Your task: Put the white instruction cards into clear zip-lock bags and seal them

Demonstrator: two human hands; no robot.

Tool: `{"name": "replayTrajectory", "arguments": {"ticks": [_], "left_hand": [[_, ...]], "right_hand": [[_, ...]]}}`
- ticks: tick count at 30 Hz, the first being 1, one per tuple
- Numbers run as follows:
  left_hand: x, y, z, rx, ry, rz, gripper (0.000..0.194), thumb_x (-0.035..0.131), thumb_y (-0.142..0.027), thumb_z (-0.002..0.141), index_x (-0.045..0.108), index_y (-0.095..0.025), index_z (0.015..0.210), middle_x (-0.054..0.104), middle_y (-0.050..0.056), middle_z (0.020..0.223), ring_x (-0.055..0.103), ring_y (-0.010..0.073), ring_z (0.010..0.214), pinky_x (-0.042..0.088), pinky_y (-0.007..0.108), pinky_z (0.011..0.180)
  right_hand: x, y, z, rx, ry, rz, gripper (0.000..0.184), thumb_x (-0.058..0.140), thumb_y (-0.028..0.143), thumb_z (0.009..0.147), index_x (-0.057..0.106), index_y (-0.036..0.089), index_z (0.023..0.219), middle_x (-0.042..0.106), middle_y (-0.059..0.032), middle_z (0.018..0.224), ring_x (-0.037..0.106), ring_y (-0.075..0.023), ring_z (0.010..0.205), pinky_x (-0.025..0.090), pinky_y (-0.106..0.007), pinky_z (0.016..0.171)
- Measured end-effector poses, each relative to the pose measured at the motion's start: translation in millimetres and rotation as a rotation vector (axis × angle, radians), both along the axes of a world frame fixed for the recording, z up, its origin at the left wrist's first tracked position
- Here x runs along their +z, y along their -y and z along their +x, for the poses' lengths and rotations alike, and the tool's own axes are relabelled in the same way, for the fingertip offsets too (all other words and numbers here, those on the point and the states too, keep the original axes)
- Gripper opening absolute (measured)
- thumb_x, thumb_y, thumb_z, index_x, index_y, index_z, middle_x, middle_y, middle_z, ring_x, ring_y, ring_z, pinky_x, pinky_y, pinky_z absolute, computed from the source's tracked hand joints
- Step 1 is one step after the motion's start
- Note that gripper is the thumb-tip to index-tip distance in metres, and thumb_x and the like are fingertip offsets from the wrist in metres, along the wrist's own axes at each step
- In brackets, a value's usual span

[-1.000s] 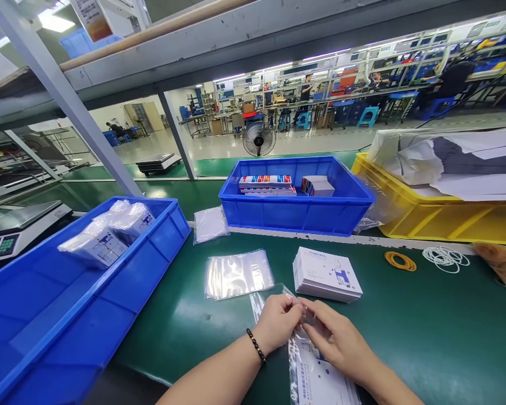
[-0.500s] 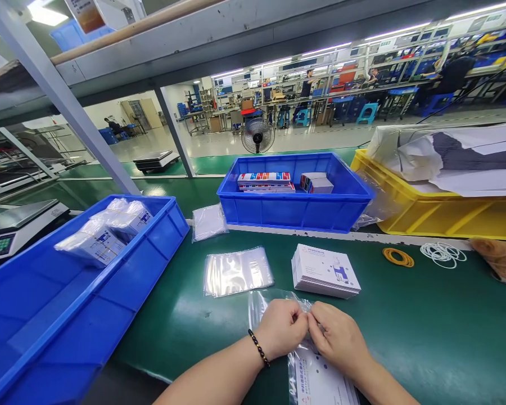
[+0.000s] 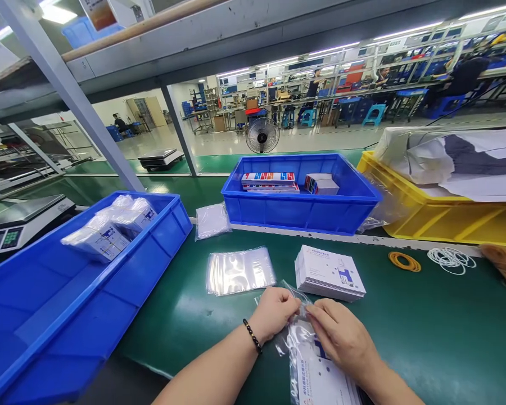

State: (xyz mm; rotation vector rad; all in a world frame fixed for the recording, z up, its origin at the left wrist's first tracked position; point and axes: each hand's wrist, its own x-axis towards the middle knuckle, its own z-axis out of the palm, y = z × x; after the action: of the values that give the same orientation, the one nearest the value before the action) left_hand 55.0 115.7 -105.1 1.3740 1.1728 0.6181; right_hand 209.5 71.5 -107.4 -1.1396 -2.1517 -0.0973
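Observation:
My left hand (image 3: 275, 313), with a beaded bracelet on its wrist, pinches one side of a clear plastic bag (image 3: 298, 332). Facing it, my right hand (image 3: 343, 332) has thumb and fingertips closed on the same bag's edge. Directly below my hands, at the bottom of the view, lie white printed booklets (image 3: 325, 382) with the plastic partly over them; whether they are inside the bag I cannot tell. Just beyond my right hand sits a neat stack of similar booklets (image 3: 331, 271). A pile of flat clear bags (image 3: 240, 270) rests beyond my left hand.
On the left a long blue bin (image 3: 152, 253) holds bundled, bagged booklets (image 3: 105, 239). Another blue bin (image 3: 295, 212) with printed boxes stands behind, beside a yellow bin (image 3: 451, 216). Yellow rubber bands (image 3: 405, 262) and white bands (image 3: 451, 260) lie right. A scale (image 3: 25, 222) is far left.
My hands have drawn slightly apart, pulling the bag's edge between them. The bag's loose part has shifted and crumpled near my left hand. The view has turned slightly left.

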Motion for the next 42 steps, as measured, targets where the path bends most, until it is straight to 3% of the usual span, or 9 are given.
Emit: {"name": "replayTrajectory", "arguments": {"ticks": [4, 7, 13, 17, 24, 27, 31, 36, 42], "left_hand": [[12.0, 4.1, -7.3, 0.023, -0.035, 0.591, 0.016, 0.047, -0.029, 0.074, 0.054, -0.018, 0.066, 0.058, 0.003, 0.066, 0.052, 0.0152, 0.065, 0.043, 0.028, 0.062], [14.5, 5.0, -12.2, -0.186, -0.063, 0.958, 0.014, 0.05, -0.022, 0.073, 0.058, -0.018, 0.084, 0.064, 0.006, 0.076, 0.056, 0.0203, 0.083, 0.042, 0.037, 0.08], [10.6, 1.3, -15.5, -0.44, -0.248, 0.876, 0.006, 0.061, -0.017, 0.066, 0.056, -0.018, 0.063, 0.062, 0.0, 0.059, 0.053, 0.0146, 0.063, 0.044, 0.029, 0.069], [15.1, 0.1, -16.2, -0.485, -0.238, 0.83, 0.011, 0.057, -0.014, 0.069, 0.056, -0.019, 0.059, 0.061, -0.001, 0.059, 0.051, 0.0134, 0.061, 0.044, 0.026, 0.066], [13.6, 1.4, -14.4, -0.489, -0.187, 0.659, 0.015, 0.05, -0.01, 0.075, 0.06, -0.018, 0.068, 0.06, 0.0, 0.069, 0.055, 0.0114, 0.066, 0.045, 0.022, 0.067], [10.3, 2.6, -12.7, -0.483, -0.158, 0.612, 0.012, 0.054, -0.012, 0.075, 0.062, -0.018, 0.07, 0.058, -0.001, 0.068, 0.053, 0.0112, 0.065, 0.044, 0.021, 0.064], [8.1, 4.2, -10.3, -0.442, -0.112, 0.519, 0.007, 0.061, -0.013, 0.07, 0.063, -0.018, 0.065, 0.053, -0.003, 0.061, 0.05, 0.0102, 0.06, 0.041, 0.019, 0.058], [8.6, 4.7, -8.1, -0.437, -0.031, 0.463, 0.012, 0.059, -0.009, 0.069, 0.059, -0.016, 0.06, 0.053, -0.003, 0.061, 0.051, 0.011, 0.065, 0.043, 0.021, 0.065], [6.9, 4.7, -6.9, -0.435, -0.023, 0.433, 0.013, 0.056, -0.012, 0.072, 0.059, -0.017, 0.061, 0.057, -0.001, 0.065, 0.054, 0.0127, 0.069, 0.044, 0.023, 0.07]], "right_hand": [[6.8, -0.7, 10.5, 0.048, -0.148, -0.302, 0.023, 0.036, 0.022, 0.088, 0.055, 0.02, 0.077, 0.057, -0.0029, 0.065, 0.053, -0.0134, 0.057, 0.044, -0.025, 0.052], [16.7, 0.1, 15.9, 0.093, -0.249, -0.497, 0.026, 0.033, 0.026, 0.089, 0.049, 0.021, 0.068, 0.054, -0.0016, 0.064, 0.051, -0.0129, 0.056, 0.043, -0.024, 0.051], [30.5, -0.2, 29.9, 0.227, -0.095, -0.794, 0.036, 0.045, 0.041, 0.083, 0.04, 0.02, 0.055, 0.046, 0.002, 0.055, 0.043, -0.0122, 0.053, 0.035, -0.024, 0.049], [37.0, -1.7, 41.8, 0.227, -0.174, -0.748, 0.047, 0.045, 0.054, 0.08, 0.042, 0.02, 0.049, 0.045, 0.0005, 0.058, 0.043, -0.0127, 0.054, 0.037, -0.025, 0.049], [11.4, -15.0, 55.1, -0.288, -0.291, -0.22, 0.036, 0.045, 0.052, 0.08, 0.07, 0.026, 0.084, 0.057, -0.0098, 0.103, 0.052, -0.0274, 0.098, 0.046, -0.041, 0.077], [-4.2, -23.6, 59.5, -0.504, -0.295, -0.239, 0.044, 0.043, 0.057, 0.077, 0.071, 0.027, 0.091, 0.053, -0.0104, 0.12, 0.047, -0.033, 0.11, 0.044, -0.049, 0.081], [-5.3, -29.4, 64.7, -0.732, -0.521, -0.416, 0.047, 0.048, 0.057, 0.069, 0.072, 0.024, 0.093, 0.06, -0.0096, 0.115, 0.057, -0.0297, 0.096, 0.05, -0.038, 0.064], [7.4, -26.7, 65.0, -0.866, -0.695, -0.504, 0.045, 0.054, 0.047, 0.067, 0.071, 0.017, 0.095, 0.07, -0.0109, 0.091, 0.062, -0.0259, 0.074, 0.047, -0.032, 0.051], [16.7, -20.4, 52.5, -0.783, -1.096, -0.201, 0.045, 0.063, 0.047, 0.064, 0.067, 0.015, 0.096, 0.069, -0.0078, 0.078, 0.061, -0.0199, 0.065, 0.051, -0.034, 0.062]]}}
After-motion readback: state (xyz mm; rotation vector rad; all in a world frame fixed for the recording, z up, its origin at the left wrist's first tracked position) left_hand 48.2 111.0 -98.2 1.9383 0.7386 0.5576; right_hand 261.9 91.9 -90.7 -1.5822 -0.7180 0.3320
